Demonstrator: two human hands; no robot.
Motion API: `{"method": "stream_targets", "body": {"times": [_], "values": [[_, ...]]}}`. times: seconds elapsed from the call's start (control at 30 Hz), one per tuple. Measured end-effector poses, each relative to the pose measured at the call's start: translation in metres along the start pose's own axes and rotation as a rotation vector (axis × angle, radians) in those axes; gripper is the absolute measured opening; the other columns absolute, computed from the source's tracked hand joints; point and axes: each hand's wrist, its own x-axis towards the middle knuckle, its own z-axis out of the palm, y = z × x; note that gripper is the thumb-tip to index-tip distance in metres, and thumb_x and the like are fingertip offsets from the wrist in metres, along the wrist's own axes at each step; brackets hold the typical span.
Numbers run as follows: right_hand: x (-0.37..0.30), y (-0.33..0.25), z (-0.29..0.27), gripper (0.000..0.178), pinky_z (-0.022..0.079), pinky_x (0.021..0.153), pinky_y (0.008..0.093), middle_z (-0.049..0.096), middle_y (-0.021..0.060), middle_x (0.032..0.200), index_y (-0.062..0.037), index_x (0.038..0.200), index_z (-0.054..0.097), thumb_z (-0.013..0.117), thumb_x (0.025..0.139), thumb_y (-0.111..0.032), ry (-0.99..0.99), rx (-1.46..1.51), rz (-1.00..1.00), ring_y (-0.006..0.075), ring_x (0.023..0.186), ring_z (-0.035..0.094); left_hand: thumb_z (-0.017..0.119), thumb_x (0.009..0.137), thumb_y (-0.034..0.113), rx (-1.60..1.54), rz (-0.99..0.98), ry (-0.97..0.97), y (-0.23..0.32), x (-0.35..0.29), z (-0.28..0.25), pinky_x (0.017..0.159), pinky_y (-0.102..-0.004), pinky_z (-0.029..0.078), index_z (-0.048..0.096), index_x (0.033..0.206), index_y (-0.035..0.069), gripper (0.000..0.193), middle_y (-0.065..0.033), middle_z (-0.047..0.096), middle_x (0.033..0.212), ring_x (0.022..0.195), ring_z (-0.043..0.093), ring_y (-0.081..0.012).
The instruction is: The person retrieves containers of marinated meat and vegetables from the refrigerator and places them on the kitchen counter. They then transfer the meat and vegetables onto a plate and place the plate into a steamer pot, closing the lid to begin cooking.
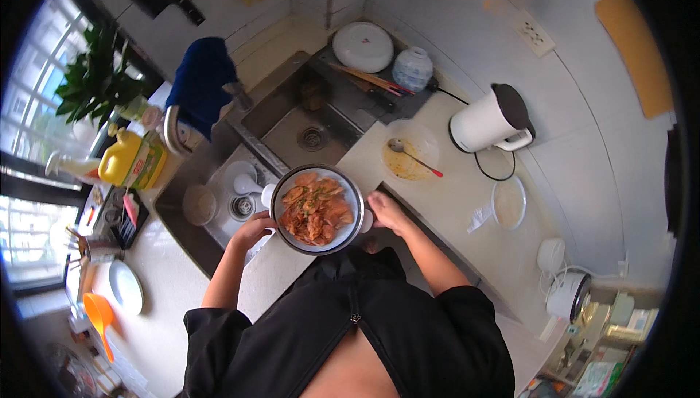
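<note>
Held in front of my body is a round pot with a dark rim and white side handles. Inside its pale interior lies a heap of reddish-brown cooked food pieces, sprinkled with green bits. My left hand grips the pot's left side, just below the left handle; its fingertips are partly hidden. At the opposite side, my right hand closes on the pot by the right handle. The pot is over the counter corner, beside the sink's near edge.
A two-basin sink holds a white ladle and bowls. On the right counter stand a sauce-smeared bowl with a spoon, a white kettle and a clear container. Leftward are a yellow jug and an orange ladle.
</note>
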Motion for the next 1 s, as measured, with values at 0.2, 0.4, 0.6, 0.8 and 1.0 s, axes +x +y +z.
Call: {"method": "stream_targets", "body": {"times": [0.2,0.4,0.6,0.8,1.0], "values": [[-0.039,0.031,0.003,0.043,0.046,0.083,0.0448,0.051,0.0101,0.115,-0.0055,0.121,0.041,0.037,0.092,-0.037,-0.254,0.584,0.105,0.0247,0.100,0.054,0.054,0.072,0.010,0.004,0.026,-0.032,0.008,-0.007,0.014,0.081,-0.0333,0.044,0.051,0.107,0.002,0.036,-0.0058,0.056,0.098,0.092,0.052,-0.0165],[-0.110,0.063,-0.033,0.042,0.049,0.078,0.0394,0.055,0.0089,0.107,-0.0047,0.119,0.045,0.035,0.093,-0.037,-0.043,0.636,0.046,0.0207,0.094,0.056,0.053,0.073,0.007,-0.074,0.072,-0.266,0.008,-0.018,0.082,0.082,-0.0448,0.046,0.038,0.120,0.005,0.050,-0.0126,0.052,0.111,0.099,0.053,-0.0280],[-0.202,0.125,-0.098,0.044,0.052,0.067,0.0329,0.055,0.0070,0.099,-0.0043,0.111,0.049,0.036,0.092,-0.041,0.218,0.674,-0.036,0.0154,0.088,0.055,0.053,0.070,0.004,-0.014,-0.026,-0.443,-0.013,-0.022,0.201,0.080,-0.0434,0.046,0.039,0.118,0.004,0.050,-0.0120,0.051,0.112,0.100,0.052,-0.0266],[-0.301,0.223,-0.136,0.032,0.045,0.058,0.0252,0.054,0.0072,0.082,-0.0039,0.097,0.052,0.041,0.090,-0.033,0.812,1.132,-0.197,0.0143,0.068,0.052,0.051,0.067,0.005,0.048,-0.188,-0.572,-0.020,-0.091,0.334,0.085,-0.0466,0.043,0.037,0.122,0.004,0.056,-0.0131,0.049,0.116,0.103,0.050,-0.0282],[-0.444,0.276,-0.168,0.022,0.044,0.052,0.0246,0.056,0.0049,0.072,-0.0048,0.086,0.053,0.041,0.090,-0.022,0.824,1.078,-0.041,0.0124,0.061,0.052,0.050,0.067,0.007,0.148,-0.309,-0.551,-0.032,-0.186,0.459,0.085,-0.0447,0.043,0.038,0.120,0.003,0.054,-0.0123,0.050,0.115,0.101,0.051,-0.0264]]}}
